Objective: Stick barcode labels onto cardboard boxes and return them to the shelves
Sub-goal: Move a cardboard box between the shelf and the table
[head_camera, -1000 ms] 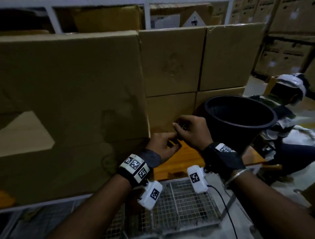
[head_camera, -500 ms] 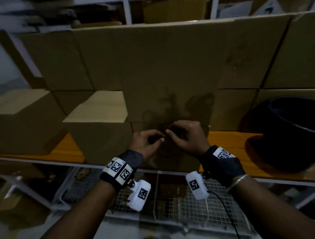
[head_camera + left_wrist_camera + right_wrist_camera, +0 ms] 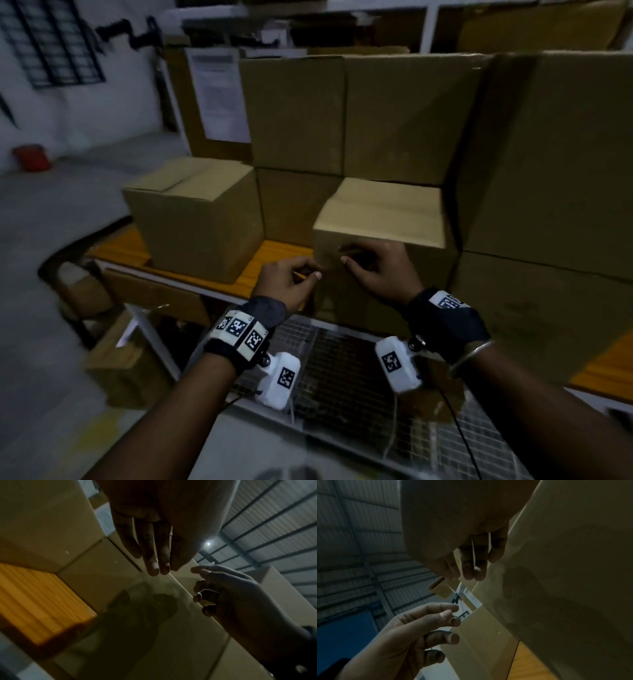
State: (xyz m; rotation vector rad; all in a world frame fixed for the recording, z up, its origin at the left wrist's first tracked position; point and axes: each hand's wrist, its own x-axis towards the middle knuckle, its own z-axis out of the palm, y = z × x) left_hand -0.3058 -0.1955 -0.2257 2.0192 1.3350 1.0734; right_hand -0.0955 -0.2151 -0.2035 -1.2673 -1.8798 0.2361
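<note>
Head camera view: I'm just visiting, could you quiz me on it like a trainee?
1. True or false: the plain brown cardboard box before the left hand and right hand stands on the grey floor.
2. The flat wooden shelf board is: A orange, B blue, C white.
3. Which hand is nearer the small red container?
Key: 1 false; 2 A; 3 left.

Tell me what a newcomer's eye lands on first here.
Both hands, the left hand and right hand, meet fingertip to fingertip before the front cardboard box on the orange shelf. Behind rises a wall of stacked boxes, with a white paper sheet on the leftmost.
</note>
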